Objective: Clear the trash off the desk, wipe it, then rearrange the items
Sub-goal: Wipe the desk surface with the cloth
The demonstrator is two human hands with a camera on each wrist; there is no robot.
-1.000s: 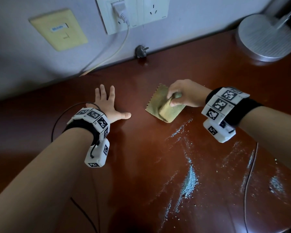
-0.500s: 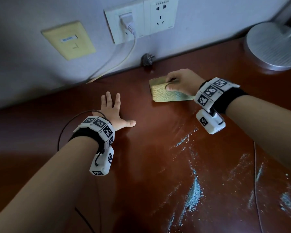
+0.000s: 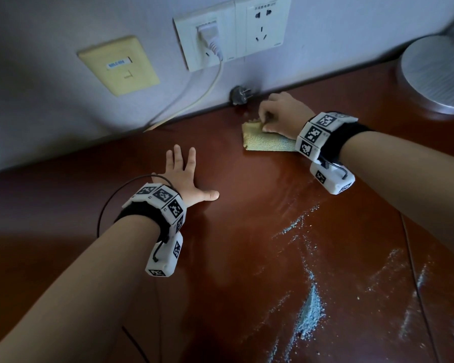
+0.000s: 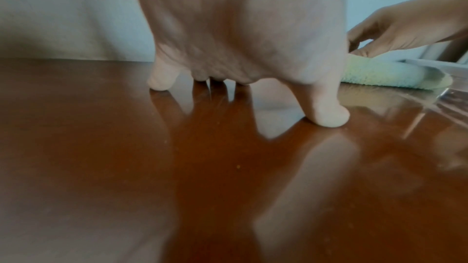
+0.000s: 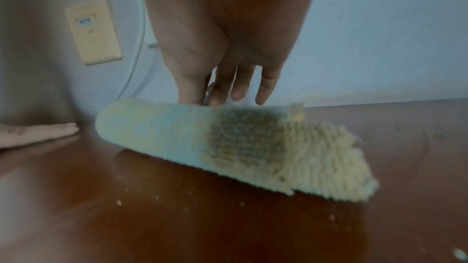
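Note:
A folded yellow-green cloth (image 3: 266,138) lies on the dark red wooden desk (image 3: 247,231) close to the back wall. My right hand (image 3: 278,113) sits on its far edge, thumb and fingers pinching the fabric there. In the right wrist view the cloth (image 5: 228,143) spreads under my right hand (image 5: 228,87) and its far part is hidden. My left hand (image 3: 184,176) lies flat on the desk, fingers spread, palm down, holding nothing. The left wrist view shows my left hand (image 4: 240,87) resting on the wood, with the cloth (image 4: 385,75) to its right.
Pale blue-white powder (image 3: 309,313) streaks the desk in front of my right arm, with small crumbs around it. A round metal lamp base (image 3: 438,74) stands at the back right. A loose dark plug (image 3: 239,95) lies against the wall under the sockets (image 3: 233,32).
My right hand has slid the cloth away from me, toward the wall and the loose plug. The left hand has stayed flat in place.

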